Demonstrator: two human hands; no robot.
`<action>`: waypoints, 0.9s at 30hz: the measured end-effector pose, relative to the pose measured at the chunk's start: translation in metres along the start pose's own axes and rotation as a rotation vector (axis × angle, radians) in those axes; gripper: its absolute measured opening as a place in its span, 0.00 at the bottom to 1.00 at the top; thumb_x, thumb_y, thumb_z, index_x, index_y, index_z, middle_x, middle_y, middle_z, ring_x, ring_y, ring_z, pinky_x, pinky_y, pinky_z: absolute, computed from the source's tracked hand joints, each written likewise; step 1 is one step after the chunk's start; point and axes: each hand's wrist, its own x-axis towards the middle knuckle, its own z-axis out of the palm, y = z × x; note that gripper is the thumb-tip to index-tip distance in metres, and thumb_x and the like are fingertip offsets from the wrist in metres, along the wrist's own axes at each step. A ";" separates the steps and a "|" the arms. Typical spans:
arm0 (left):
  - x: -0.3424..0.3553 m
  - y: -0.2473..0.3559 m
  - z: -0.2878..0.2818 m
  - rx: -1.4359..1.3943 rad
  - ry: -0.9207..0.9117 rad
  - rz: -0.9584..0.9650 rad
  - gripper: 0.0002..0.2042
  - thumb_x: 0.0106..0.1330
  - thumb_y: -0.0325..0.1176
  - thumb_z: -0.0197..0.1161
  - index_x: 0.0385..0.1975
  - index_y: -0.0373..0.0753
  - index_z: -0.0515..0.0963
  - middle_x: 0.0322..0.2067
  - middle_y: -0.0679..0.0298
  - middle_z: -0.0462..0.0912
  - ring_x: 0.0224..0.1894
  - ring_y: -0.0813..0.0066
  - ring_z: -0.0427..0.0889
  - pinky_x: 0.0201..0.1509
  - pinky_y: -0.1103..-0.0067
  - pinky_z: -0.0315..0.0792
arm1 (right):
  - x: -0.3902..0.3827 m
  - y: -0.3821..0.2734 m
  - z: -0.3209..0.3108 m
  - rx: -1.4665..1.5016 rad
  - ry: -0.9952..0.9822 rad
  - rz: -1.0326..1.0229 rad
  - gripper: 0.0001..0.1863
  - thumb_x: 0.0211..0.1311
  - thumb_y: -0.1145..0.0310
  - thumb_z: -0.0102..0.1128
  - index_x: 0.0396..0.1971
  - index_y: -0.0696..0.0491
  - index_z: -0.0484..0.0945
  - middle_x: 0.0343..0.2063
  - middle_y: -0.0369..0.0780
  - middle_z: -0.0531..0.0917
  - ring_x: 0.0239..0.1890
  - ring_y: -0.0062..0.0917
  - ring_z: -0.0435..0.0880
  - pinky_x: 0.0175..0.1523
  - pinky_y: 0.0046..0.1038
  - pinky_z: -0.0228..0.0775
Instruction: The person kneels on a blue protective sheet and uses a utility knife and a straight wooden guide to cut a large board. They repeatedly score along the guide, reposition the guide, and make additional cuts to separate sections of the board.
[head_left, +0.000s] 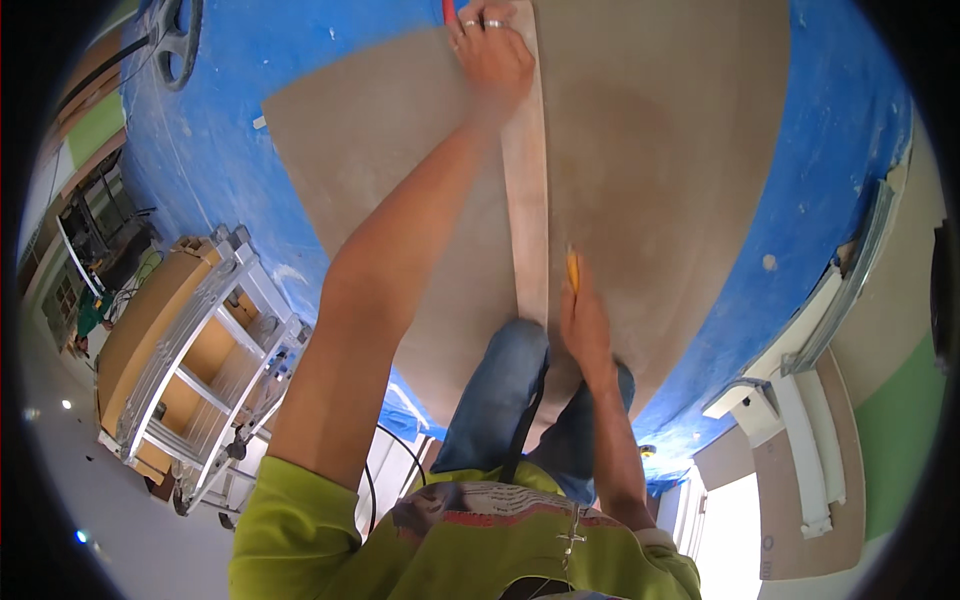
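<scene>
A long, pale wooden strip [526,180] lies lengthwise over a large brown board [650,130]. My left hand [495,60] holds the far end of the strip down, its fingers bent and partly cut off by the upper edge of the view. Something red [449,10] shows beside those fingers; its kind is unclear. Closer to me, my right hand [584,315] is closed round a yellow-handled tool, which looks like a utility knife [573,272]. Its tip is over the board, a little right of the strip; whether it touches is blurred. My knee [520,345] covers the strip's near end.
Blue sheeting [740,290] spreads under the board. A folded metal ladder [205,370] stands at left beside a tan panel [150,330]. A grey tool handle [180,50] is at the far left. Brown board pieces and white strips [800,450] lean at right.
</scene>
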 end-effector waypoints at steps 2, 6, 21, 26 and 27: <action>0.000 -0.002 0.001 -0.056 0.004 -0.013 0.13 0.61 0.21 0.54 0.44 0.43 0.75 0.52 0.56 0.71 0.56 0.50 0.69 0.56 0.57 0.64 | 0.055 -0.030 -0.011 0.118 0.114 -0.113 0.28 0.76 0.67 0.45 0.73 0.47 0.56 0.50 0.61 0.79 0.47 0.58 0.81 0.50 0.50 0.73; 0.003 0.005 0.000 -0.062 -0.041 -0.067 0.12 0.61 0.22 0.54 0.43 0.43 0.75 0.52 0.57 0.71 0.56 0.51 0.69 0.55 0.58 0.65 | 0.155 -0.083 -0.029 0.146 0.203 -0.242 0.26 0.78 0.67 0.43 0.73 0.52 0.57 0.60 0.56 0.76 0.59 0.50 0.79 0.61 0.39 0.70; 0.003 0.002 0.002 -0.062 -0.059 -0.081 0.12 0.62 0.22 0.54 0.44 0.44 0.76 0.52 0.59 0.71 0.55 0.53 0.70 0.57 0.58 0.63 | 0.214 -0.122 -0.030 0.133 0.167 -0.177 0.28 0.76 0.66 0.46 0.73 0.45 0.58 0.45 0.55 0.84 0.45 0.48 0.86 0.51 0.41 0.74; 0.003 0.006 0.009 -0.019 -0.032 -0.067 0.13 0.60 0.22 0.57 0.43 0.44 0.76 0.51 0.58 0.72 0.54 0.52 0.71 0.56 0.58 0.64 | 0.216 -0.123 -0.034 0.084 0.129 -0.100 0.28 0.75 0.66 0.46 0.73 0.47 0.58 0.45 0.55 0.84 0.46 0.50 0.85 0.52 0.41 0.75; 0.003 0.004 0.010 -0.030 -0.032 -0.076 0.13 0.59 0.24 0.57 0.44 0.44 0.77 0.51 0.58 0.73 0.54 0.52 0.71 0.57 0.57 0.64 | 0.217 -0.124 -0.032 0.068 0.115 -0.090 0.28 0.75 0.67 0.46 0.73 0.48 0.58 0.45 0.55 0.84 0.45 0.51 0.85 0.52 0.40 0.75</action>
